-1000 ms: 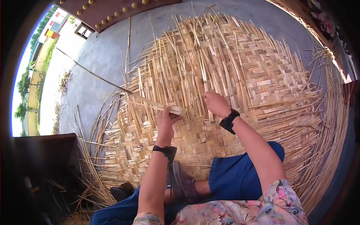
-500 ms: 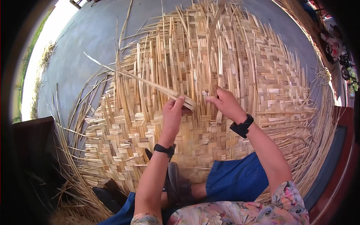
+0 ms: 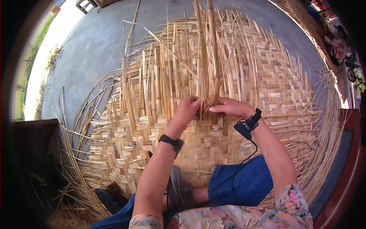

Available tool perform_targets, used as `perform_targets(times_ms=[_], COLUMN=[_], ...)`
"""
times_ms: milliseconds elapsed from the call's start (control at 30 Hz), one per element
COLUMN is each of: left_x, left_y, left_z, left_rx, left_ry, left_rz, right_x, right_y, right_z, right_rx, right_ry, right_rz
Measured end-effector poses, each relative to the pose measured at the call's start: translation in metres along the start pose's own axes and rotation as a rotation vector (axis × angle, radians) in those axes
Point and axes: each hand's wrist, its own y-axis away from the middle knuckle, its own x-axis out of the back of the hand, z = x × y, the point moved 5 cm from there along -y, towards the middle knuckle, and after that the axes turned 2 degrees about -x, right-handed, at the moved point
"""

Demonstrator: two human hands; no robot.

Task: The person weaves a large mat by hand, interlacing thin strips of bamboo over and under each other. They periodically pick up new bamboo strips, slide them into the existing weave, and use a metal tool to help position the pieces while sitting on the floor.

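Observation:
A large mat of woven pale strips (image 3: 282,99) lies on the floor around my legs. Near its middle, my left hand (image 3: 187,111) is closed on split strips, thumb and fingers pinched together. Just to its right, my right hand (image 3: 230,107) pinches the base of raised strips (image 3: 207,57) that stretch toward the far edge. The two hands are almost touching. One pale strip slants from the upper left toward my left hand. Parts of the strips between my fingertips are hidden.
Grey floor (image 3: 89,49) surrounds the mat's far side. Loose straws (image 3: 82,114) stick out at the left edge. A dark box-like object (image 3: 36,141) stands at the left, and a dark red ledge (image 3: 349,152) runs along the right. My shoe (image 3: 176,183) rests on the mat.
The hands have come closer together. My left hand moved right, and the strip it held now slants more steeply. Long strips are now raised between the hands, and my right hand has turned inward.

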Motion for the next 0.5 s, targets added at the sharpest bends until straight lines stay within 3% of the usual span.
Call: perform_targets(times_ms=[67, 167, 233, 267, 300, 333, 433, 500], left_x=[-0.002, 0.002, 0.008, 0.021, 0.032, 0.037, 0.032, 0.054], left_y=[-0.001, 0.003, 0.014, 0.018, 0.027, 0.04, 0.089, 0.082], left_z=[-0.01, -0.015, -0.009, -0.01, -0.02, -0.024, -0.018, -0.038], left_rx=[0.084, 0.169, 0.217, 0.036, -0.147, -0.327, -0.481, -0.352], left_ry=[-0.035, 0.061, 0.177, -0.029, -0.232, -0.433, -1.308, -1.247], left_rz=[-0.084, -0.053, 0.036, 0.219, 0.398, 0.573, 0.954, 0.752], right_x=[-0.001, 0.0, -0.003, -0.003, 0.0, 0.003, -0.007, -0.004], right_y=[-0.001, 0.013, 0.022, 0.028, 0.031, 0.037, 0.05, 0.039], right_z=[-0.007, -0.036, -0.01, 0.008, 0.028, 0.023, -0.006, -0.008], right_rx=[0.113, 0.482, 0.439, 0.417, 0.25, 0.294, 0.495, 0.363], right_ry=[0.139, 0.593, 0.827, 0.945, 0.94, 0.762, 0.182, -0.025], right_rz=[0.074, 0.441, 0.448, 0.457, 0.384, 0.424, 0.546, 0.605])
